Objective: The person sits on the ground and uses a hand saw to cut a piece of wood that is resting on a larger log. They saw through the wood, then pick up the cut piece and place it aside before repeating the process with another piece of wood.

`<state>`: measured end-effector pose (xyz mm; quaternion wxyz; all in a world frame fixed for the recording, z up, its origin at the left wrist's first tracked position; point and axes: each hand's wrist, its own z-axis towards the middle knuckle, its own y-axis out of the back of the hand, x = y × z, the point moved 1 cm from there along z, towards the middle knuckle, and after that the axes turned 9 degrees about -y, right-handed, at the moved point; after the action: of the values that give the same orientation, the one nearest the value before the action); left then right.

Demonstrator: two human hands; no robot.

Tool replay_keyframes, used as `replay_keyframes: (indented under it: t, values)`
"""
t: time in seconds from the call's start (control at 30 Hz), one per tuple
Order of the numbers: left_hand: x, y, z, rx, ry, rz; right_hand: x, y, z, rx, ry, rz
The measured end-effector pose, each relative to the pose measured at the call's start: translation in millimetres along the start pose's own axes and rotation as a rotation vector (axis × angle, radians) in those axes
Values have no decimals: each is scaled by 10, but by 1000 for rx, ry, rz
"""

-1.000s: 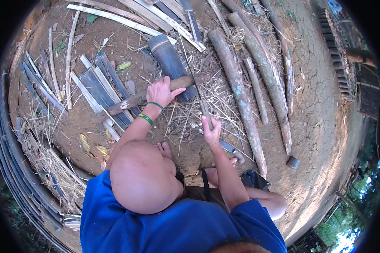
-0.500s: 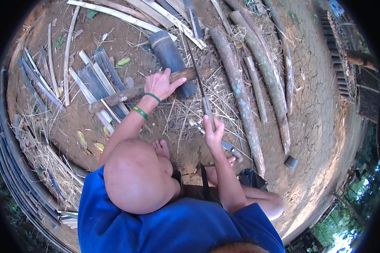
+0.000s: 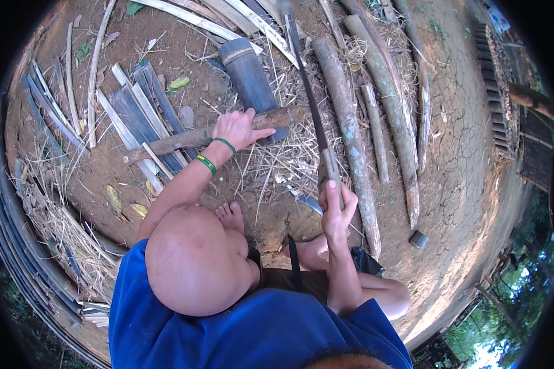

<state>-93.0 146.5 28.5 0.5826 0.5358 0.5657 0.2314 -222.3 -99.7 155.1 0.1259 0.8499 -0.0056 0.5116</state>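
My left hand [image 3: 240, 129], with green bands at the wrist, lies closed over a brown wooden stick [image 3: 172, 141] that rests across the ground and over a dark bamboo tube section [image 3: 249, 74]. My right hand [image 3: 335, 209] grips the pale handle of a long knife [image 3: 328, 167]. Its thin dark blade [image 3: 301, 74] points away from me, over the straw and past the stick's right end. My bent knee [image 3: 197, 258] and bare foot [image 3: 231, 215] are below the hands.
Split dark bamboo slats [image 3: 135, 111] lie to the left of the stick. Long grey logs [image 3: 351, 123] lie to the right. Dry straw [image 3: 283, 160] covers the earth between my hands. A small dark cylinder [image 3: 418, 240] sits at the right, and stacked strips [image 3: 18, 203] line the left rim.
My right hand has drawn slightly back and to the right with the knife, and the blade now reaches farther up the picture. My left hand stays on the stick.
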Motion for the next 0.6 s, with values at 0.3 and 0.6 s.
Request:
replay_keyframes:
  t: [0.3, 0.6]
  values:
    - [22, 40, 45, 52, 23, -51, -549, 97, -113, 42, -122, -114]
    - [-8, 96, 69, 98, 18, -56, -171, -391, 682, 127, -109, -80]
